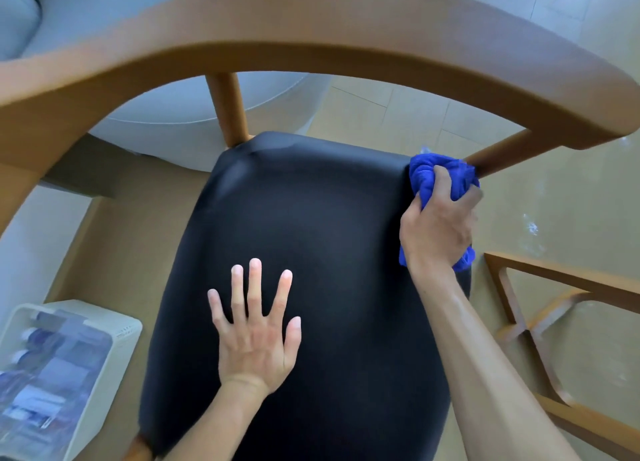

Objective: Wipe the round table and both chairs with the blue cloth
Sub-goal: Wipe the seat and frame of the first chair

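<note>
At far right seat corner: crumpled blue cloth (424,178) gripped by right hand (438,225); black padded chair seat (329,238) steadied by flat, spread left hand (256,336). Firm pressure along seam advised.

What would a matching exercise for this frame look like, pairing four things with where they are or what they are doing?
Things:
1. left hand
2. right hand
3. blue cloth
4. white box

States:
A. bunched against the seat's far right corner
B. on the floor, left of the chair
C. flat on the black seat, fingers spread
D. gripping the cloth

Pairs: 1-C, 2-D, 3-A, 4-B
</note>
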`<state>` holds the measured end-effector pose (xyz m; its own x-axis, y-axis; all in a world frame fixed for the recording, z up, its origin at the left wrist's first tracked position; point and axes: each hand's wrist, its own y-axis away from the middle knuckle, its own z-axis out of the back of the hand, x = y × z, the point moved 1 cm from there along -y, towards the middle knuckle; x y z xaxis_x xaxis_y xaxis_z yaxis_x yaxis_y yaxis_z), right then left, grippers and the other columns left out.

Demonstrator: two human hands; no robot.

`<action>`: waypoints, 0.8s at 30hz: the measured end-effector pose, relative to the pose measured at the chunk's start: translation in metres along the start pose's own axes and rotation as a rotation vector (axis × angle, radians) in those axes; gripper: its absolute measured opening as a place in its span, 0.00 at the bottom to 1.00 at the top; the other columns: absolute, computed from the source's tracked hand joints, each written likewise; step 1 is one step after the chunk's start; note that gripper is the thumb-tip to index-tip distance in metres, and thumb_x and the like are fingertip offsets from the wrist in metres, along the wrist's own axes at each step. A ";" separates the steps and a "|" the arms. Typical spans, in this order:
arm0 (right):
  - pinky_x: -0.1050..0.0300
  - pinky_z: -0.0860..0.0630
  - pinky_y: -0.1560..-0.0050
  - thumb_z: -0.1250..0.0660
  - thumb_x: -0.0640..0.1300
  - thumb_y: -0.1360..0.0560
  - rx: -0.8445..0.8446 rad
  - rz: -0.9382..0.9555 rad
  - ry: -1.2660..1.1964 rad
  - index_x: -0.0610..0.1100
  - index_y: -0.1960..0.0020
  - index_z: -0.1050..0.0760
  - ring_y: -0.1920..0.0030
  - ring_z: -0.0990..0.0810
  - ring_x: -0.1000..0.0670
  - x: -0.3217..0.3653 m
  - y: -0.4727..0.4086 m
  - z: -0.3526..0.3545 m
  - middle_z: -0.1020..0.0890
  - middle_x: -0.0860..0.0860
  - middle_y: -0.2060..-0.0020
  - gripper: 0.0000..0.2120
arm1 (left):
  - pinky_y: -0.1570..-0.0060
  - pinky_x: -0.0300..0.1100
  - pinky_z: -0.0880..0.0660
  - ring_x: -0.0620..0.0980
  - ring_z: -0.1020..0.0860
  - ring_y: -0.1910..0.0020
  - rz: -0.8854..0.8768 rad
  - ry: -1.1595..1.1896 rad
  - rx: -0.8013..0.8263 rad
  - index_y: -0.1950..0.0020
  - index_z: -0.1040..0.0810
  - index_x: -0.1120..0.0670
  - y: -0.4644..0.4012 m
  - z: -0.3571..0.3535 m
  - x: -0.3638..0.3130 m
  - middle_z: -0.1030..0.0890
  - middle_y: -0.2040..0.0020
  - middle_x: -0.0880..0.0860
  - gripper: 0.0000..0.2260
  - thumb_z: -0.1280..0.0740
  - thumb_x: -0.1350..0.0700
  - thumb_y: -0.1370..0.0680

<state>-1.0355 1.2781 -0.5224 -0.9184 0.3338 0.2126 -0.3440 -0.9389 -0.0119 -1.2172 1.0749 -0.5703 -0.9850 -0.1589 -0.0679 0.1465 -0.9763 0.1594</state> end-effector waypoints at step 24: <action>0.43 0.29 0.49 0.39 0.46 0.22 0.106 0.227 0.051 0.50 0.30 0.32 0.48 0.27 0.36 0.062 0.010 -0.016 0.30 0.39 0.36 0.21 | 0.30 0.68 0.51 0.62 0.48 0.23 0.005 0.091 0.051 0.22 0.45 0.47 0.000 0.011 0.002 0.47 0.22 0.60 0.30 0.46 0.42 0.23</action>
<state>-1.0991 1.2908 -0.5244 -0.9794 0.1145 0.1663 -0.1077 -0.9929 0.0498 -1.2196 1.0757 -0.5595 -0.9715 -0.1783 -0.1563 0.1438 -0.9672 0.2095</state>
